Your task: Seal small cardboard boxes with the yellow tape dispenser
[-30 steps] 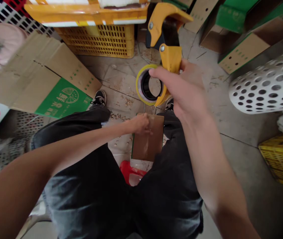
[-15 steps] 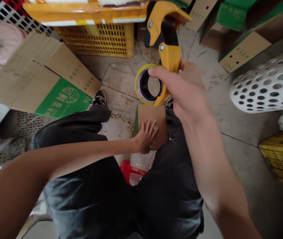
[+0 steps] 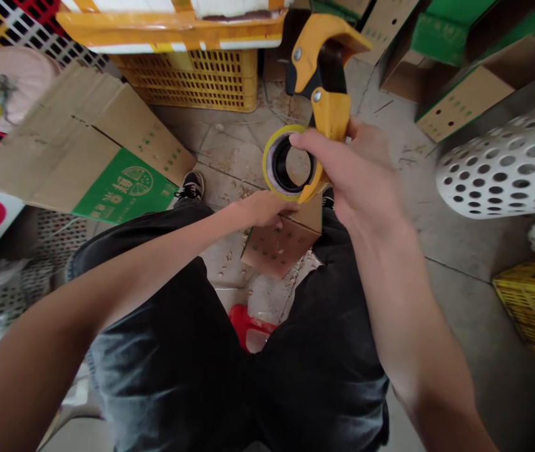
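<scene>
My right hand (image 3: 356, 169) is shut around the yellow handle of a packing tape dispenser (image 3: 321, 75), held in the air above my knees. A roll of yellow-edged tape (image 3: 289, 162) sits on the dispenser, its core showing as a dark ring. Just below the roll, my left hand (image 3: 262, 210) grips the far edge of a small brown cardboard box (image 3: 279, 247). The box rests tilted across my lap, with a dotted face showing. Part of the box lies hidden behind my hand and the dispenser.
A flattened carton with green print (image 3: 121, 188) lies at the left, behind my knee. A yellow plastic crate (image 3: 192, 81) stands ahead, a white perforated cylinder (image 3: 507, 163) at the right. Green-edged cartons (image 3: 465, 94) lie upper right. A red object (image 3: 248, 326) sits between my legs.
The box has turned and now sits at an angle, showing a dotted face. My left hand has moved up to its far edge. The dispenser has barely moved.
</scene>
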Available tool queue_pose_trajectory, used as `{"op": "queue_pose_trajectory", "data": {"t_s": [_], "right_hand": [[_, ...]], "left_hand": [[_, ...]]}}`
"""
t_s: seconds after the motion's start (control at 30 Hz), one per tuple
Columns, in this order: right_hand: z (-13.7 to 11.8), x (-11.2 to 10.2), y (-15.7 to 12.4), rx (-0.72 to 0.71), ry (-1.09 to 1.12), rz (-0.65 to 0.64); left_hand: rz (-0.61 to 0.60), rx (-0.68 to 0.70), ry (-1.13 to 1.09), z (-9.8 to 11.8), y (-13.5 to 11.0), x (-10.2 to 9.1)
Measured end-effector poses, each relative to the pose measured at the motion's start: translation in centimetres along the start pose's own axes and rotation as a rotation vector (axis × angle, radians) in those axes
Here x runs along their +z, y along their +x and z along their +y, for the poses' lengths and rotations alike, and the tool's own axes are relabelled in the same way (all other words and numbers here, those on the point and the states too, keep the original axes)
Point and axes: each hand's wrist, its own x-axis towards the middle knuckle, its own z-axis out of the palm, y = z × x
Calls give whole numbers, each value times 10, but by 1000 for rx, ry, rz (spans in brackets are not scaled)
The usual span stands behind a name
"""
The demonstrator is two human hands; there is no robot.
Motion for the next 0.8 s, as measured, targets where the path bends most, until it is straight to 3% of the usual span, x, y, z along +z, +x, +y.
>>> {"op": "queue_pose_trajectory", "data": {"t_s": [0.57,0.8], "right_hand": [[7,-1,6,-14,-34,-35],[4,0,3,18,-6,-43]], "left_hand": [[91,26,-170,-10,18,9],[189,-45,-395,-8,14,7]]}}
